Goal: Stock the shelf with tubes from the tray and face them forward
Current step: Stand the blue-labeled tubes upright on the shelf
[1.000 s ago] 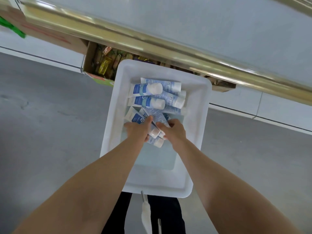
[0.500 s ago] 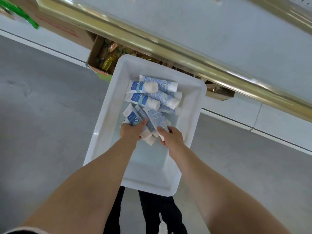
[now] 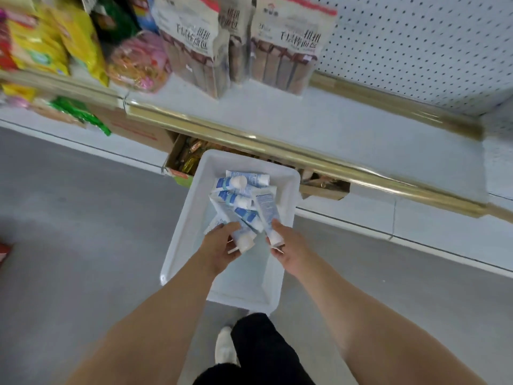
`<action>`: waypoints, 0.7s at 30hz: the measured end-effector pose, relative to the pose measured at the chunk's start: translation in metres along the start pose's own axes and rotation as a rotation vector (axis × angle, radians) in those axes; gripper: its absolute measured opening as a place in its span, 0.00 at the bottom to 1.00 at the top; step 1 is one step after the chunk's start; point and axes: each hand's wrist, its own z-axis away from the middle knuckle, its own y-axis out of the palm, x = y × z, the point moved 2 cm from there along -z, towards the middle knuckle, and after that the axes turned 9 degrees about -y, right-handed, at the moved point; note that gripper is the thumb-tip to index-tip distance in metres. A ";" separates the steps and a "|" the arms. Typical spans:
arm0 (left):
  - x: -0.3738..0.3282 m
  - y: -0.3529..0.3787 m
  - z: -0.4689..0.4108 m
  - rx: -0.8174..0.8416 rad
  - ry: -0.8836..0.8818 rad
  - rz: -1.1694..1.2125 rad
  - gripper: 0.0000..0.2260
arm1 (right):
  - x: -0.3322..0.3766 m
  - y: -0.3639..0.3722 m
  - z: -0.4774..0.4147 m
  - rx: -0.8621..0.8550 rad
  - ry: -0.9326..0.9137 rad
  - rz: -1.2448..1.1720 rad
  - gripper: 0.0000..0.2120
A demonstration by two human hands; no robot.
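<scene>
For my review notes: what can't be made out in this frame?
Head view only:
- How many tubes the left hand grips: they overlap and fingers cover them.
- Print on the tube in the right hand: too small.
- Cardboard box contents: mostly under the shelf.
- Snack bags at far left: blurred, cut off by the frame edge.

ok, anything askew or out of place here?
Nothing damaged or spilled. The tubes in the tray lie in a criss-crossed heap, caps pointing different ways. The left hand grips a fanned bunch, the right hand one.
</scene>
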 end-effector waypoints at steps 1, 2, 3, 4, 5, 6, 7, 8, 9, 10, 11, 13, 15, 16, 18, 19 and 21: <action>-0.004 0.007 0.014 0.035 0.010 -0.008 0.05 | 0.006 -0.003 0.013 0.007 -0.031 -0.052 0.08; -0.007 0.014 0.027 0.065 0.025 -0.012 0.04 | 0.011 -0.006 0.028 0.020 -0.048 -0.106 0.06; -0.010 0.023 0.041 0.094 0.048 -0.029 0.03 | 0.016 -0.011 0.040 0.048 -0.080 -0.148 0.05; -0.013 0.031 0.057 0.127 0.080 -0.046 0.04 | 0.025 -0.013 0.058 0.059 -0.114 -0.173 0.04; -0.015 0.040 0.072 0.163 0.117 -0.069 0.05 | 0.031 -0.018 0.071 0.066 -0.161 -0.196 0.06; -0.017 0.050 0.089 0.203 0.157 -0.098 0.06 | 0.039 -0.023 0.082 0.073 -0.189 -0.249 0.11; -0.021 0.059 0.105 0.243 0.203 -0.134 0.05 | 0.051 -0.028 0.096 0.089 -0.250 -0.309 0.18; -0.025 0.069 0.122 0.288 0.251 -0.170 0.05 | 0.063 -0.035 0.111 0.137 -0.307 -0.322 0.22; -0.028 0.079 0.138 0.335 0.305 -0.222 0.06 | 0.072 -0.042 0.128 0.206 -0.328 -0.362 0.22; -0.031 0.090 0.153 0.382 0.362 -0.284 0.08 | 0.083 -0.044 0.153 0.242 -0.431 -0.355 0.20; -0.034 0.102 0.169 0.413 0.426 -0.355 0.10 | 0.094 -0.049 0.171 0.208 -0.557 -0.324 0.18; -0.038 0.129 0.205 0.453 0.553 -0.459 0.09 | 0.119 -0.065 0.204 0.182 -0.676 -0.361 0.16; -0.038 0.157 0.240 0.473 0.653 -0.531 0.07 | 0.141 -0.083 0.235 0.161 -0.794 -0.340 0.14; -0.038 0.171 0.257 0.479 0.701 -0.567 0.08 | 0.153 -0.093 0.250 0.143 -0.839 -0.349 0.13; -0.041 0.201 0.288 0.475 0.788 -0.612 0.13 | 0.178 -0.117 0.271 0.136 -0.921 -0.355 0.12; -0.042 0.216 0.302 0.468 0.822 -0.614 0.14 | 0.192 -0.129 0.282 0.131 -0.959 -0.349 0.12; -0.046 0.247 0.328 0.465 0.886 -0.613 0.15 | 0.222 -0.153 0.300 0.118 -1.031 -0.320 0.12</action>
